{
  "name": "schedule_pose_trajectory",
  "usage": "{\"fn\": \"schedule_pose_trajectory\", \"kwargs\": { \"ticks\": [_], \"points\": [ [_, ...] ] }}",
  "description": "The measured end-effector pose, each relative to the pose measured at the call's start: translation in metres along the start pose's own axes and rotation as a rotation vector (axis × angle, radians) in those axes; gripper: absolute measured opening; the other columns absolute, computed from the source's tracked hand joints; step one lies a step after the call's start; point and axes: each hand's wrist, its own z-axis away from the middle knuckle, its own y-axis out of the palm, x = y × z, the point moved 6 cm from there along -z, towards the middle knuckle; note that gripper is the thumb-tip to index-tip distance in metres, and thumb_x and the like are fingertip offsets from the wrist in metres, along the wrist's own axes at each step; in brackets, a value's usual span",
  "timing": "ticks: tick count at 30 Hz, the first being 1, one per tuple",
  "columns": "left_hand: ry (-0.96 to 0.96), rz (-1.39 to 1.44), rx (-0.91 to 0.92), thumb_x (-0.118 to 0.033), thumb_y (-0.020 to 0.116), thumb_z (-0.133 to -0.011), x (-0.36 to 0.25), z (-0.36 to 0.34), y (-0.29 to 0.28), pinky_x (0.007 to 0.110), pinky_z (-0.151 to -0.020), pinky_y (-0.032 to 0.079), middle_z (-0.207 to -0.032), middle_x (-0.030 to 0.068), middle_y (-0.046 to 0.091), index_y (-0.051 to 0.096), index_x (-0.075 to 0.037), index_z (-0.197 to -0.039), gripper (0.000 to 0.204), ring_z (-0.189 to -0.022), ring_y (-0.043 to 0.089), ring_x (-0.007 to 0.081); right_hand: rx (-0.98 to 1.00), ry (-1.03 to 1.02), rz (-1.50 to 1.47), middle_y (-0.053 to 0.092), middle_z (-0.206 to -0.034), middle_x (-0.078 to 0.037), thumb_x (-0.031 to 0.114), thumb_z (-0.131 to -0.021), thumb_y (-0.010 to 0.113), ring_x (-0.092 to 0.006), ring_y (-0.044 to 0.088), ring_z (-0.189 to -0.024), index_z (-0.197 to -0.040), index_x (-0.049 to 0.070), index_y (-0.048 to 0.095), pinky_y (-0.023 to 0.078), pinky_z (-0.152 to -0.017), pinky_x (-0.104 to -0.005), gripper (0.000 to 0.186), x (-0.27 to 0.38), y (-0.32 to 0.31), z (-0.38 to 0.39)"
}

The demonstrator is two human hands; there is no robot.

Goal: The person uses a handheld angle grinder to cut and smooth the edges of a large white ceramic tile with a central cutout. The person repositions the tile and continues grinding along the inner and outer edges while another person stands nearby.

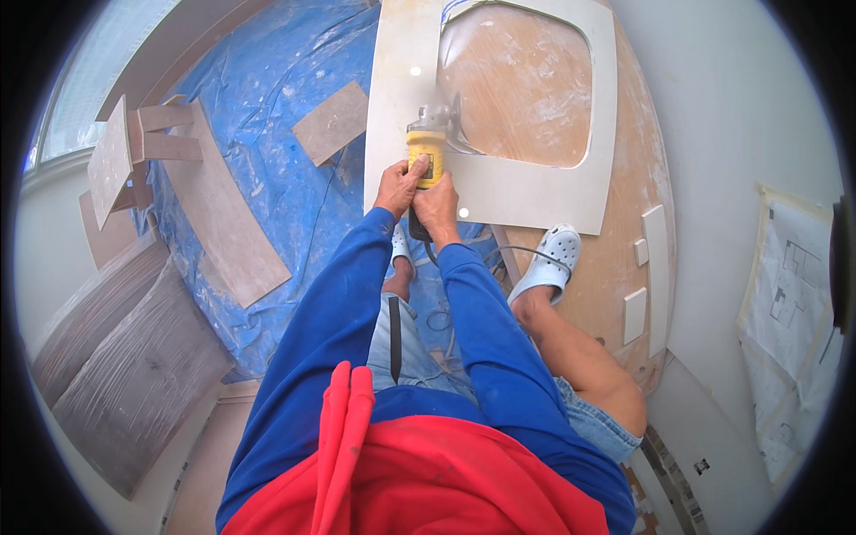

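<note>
Both of my hands are wrapped round a yellow and black angle grinder [426, 143]. My left hand [400, 186] grips its left side, with the thumb over the yellow body. Lower on the right side, my right hand [438, 207] closes round the black rear part. The grinder's metal head and disc are at the left inner edge of a large rounded cut-out in a white panel [535, 194]; a grey blur shows just beyond the head. Wood-coloured board [517, 85] shows through the cut-out. A dark cord [535, 253] runs from the grinder to the right, across my shoe.
Dusty blue sheeting [267, 116] covers the floor at left. On it lie a rectangular board [332, 123] and a long curved board [223, 209]. A small wooden stand [134, 152] and sheets leaning at the wall [143, 374] are farther left. Small white strips [634, 315] lie right.
</note>
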Motion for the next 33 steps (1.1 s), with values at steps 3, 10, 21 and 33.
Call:
{"fn": "schedule_pose_trajectory", "kwargs": {
  "ticks": [3, 10, 21, 33],
  "points": [
    [-0.003, -0.003, -0.003, -0.051, 0.07, -0.102, -0.0004, 0.0006, 0.0003, 0.028, -0.08, 0.053, -0.097, 0.0074, 0.073, 0.075, 0.004, -0.107, 0.055, -0.087, 0.064, 0.0105, -0.004, -0.007, 0.013, 0.073, -0.102, -0.024, 0.031, -0.079, 0.09, -0.034, 0.075, -0.096, -0.116, -0.009, 0.055, 0.059, -0.082, -0.0429, 0.065, -0.0022, 0.0003, -0.0008],
    [0.008, -0.04, -0.008, -0.052, 0.07, -0.102, -0.0034, 0.0037, -0.0008, 0.028, -0.079, 0.052, -0.095, 0.0069, 0.073, 0.075, 0.004, -0.106, 0.057, -0.086, 0.063, 0.0107, -0.007, -0.021, 0.031, 0.073, -0.102, -0.024, 0.032, -0.079, 0.089, -0.0344, 0.075, -0.096, -0.116, -0.009, 0.056, 0.059, -0.082, -0.0429, 0.064, -0.0019, 0.0008, 0.0],
    [0.035, -0.025, -0.031, -0.054, 0.07, -0.1, 0.0, 0.0006, -0.0009, 0.032, -0.079, 0.055, -0.095, 0.0131, 0.075, 0.075, 0.007, -0.106, 0.061, -0.086, 0.067, 0.0151, 0.001, -0.01, 0.027, 0.074, -0.106, -0.024, 0.035, -0.078, 0.092, -0.0349, 0.075, -0.098, -0.119, -0.008, 0.056, 0.059, -0.084, -0.0433, 0.069, -0.0023, 0.0011, -0.0003],
    [0.034, -0.003, -0.02, -0.052, 0.071, -0.101, 0.0007, 0.0014, 0.0002, 0.032, -0.08, 0.056, -0.096, 0.0135, 0.076, 0.075, 0.007, -0.108, 0.06, -0.087, 0.069, 0.0153, 0.009, 0.012, 0.022, 0.074, -0.107, -0.023, 0.034, -0.078, 0.092, -0.033, 0.075, -0.099, -0.119, -0.006, 0.057, 0.06, -0.084, -0.0429, 0.067, -0.0031, 0.0003, 0.0014]
  ]
}}
